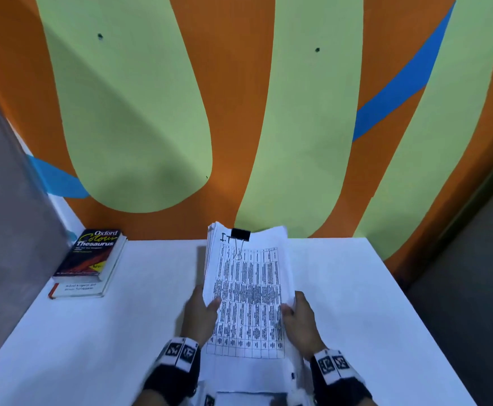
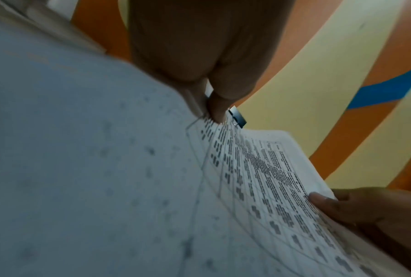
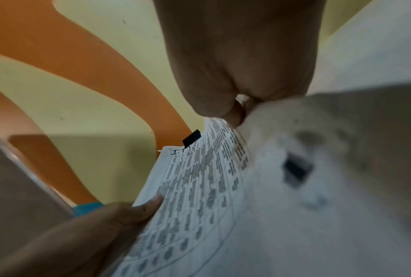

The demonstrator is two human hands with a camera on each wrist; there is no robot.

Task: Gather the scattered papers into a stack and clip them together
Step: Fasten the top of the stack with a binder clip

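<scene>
Both hands are gripping the stack of papers point(image 1: 246, 291) above the table point(image 1: 356, 303): left hand point(image 1: 202, 313) pinching its left edge, right hand point(image 1: 299, 315) its right. A black clip point(image 1: 240, 234) is clamping the top edge.

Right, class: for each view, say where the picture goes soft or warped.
Head view: printed table on the paper stack fairly sharp, table edges splay. Left wrist view: near paper blurred, binder clip crisp. Right wrist view: near paper smeared, wall stripes bent.
</scene>
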